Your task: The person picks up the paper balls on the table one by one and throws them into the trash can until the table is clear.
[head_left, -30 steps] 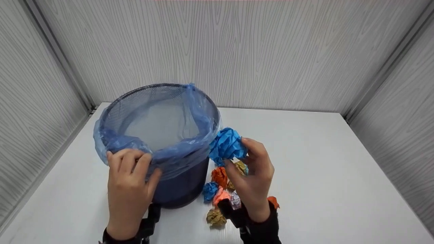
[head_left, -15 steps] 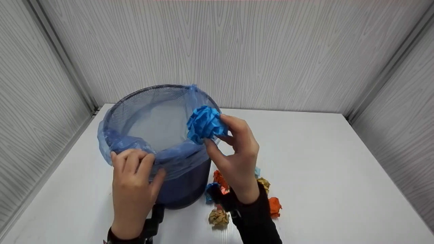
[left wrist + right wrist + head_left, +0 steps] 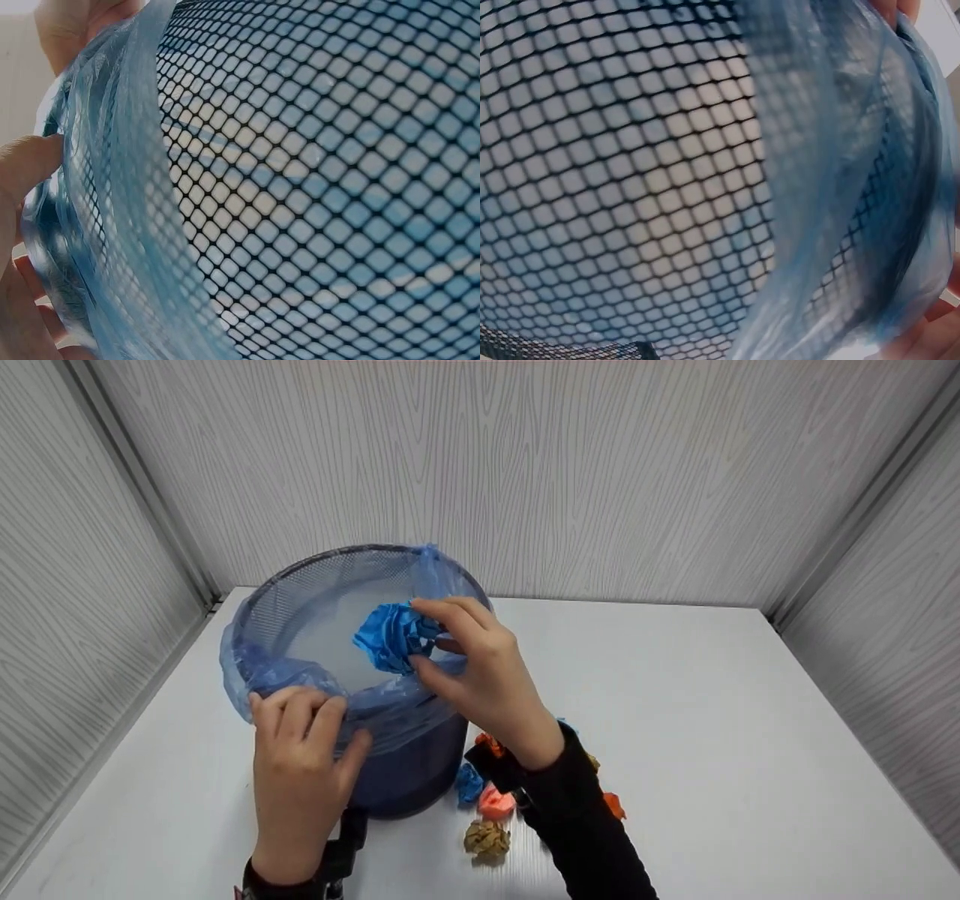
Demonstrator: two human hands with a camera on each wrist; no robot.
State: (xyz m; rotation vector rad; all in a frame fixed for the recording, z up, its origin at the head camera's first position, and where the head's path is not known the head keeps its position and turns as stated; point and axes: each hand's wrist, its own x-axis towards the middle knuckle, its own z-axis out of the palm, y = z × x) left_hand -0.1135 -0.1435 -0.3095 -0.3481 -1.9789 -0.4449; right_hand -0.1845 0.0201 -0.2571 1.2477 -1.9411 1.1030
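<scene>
A dark mesh wastebasket (image 3: 409, 784) stands on the table, its blue plastic liner (image 3: 397, 727) folded over the rim. My left hand (image 3: 300, 769) holds the near left rim, fingers over the top and thumb outside; the left wrist view shows that thumb (image 3: 30, 165) against the liner. Over the basket's mouth, my right hand (image 3: 487, 679) pinches a crumpled blue paper ball (image 3: 390, 637) between thumb and fingers. Mesh (image 3: 630, 150) and liner fill most of the right wrist view, where the ball is out of sight.
Right of the basket lie several smaller paper balls: blue (image 3: 469, 784), pink (image 3: 496, 803), tan (image 3: 487, 840) and orange (image 3: 613, 805). My right forearm partly covers the group. Pale wood-grain walls (image 3: 600, 472) enclose the white table (image 3: 712, 735).
My right hand has carried the blue paper ball left, from beside the basket to over its mouth. The left hand keeps its hold on the rim, with the basket shifted slightly right in view.
</scene>
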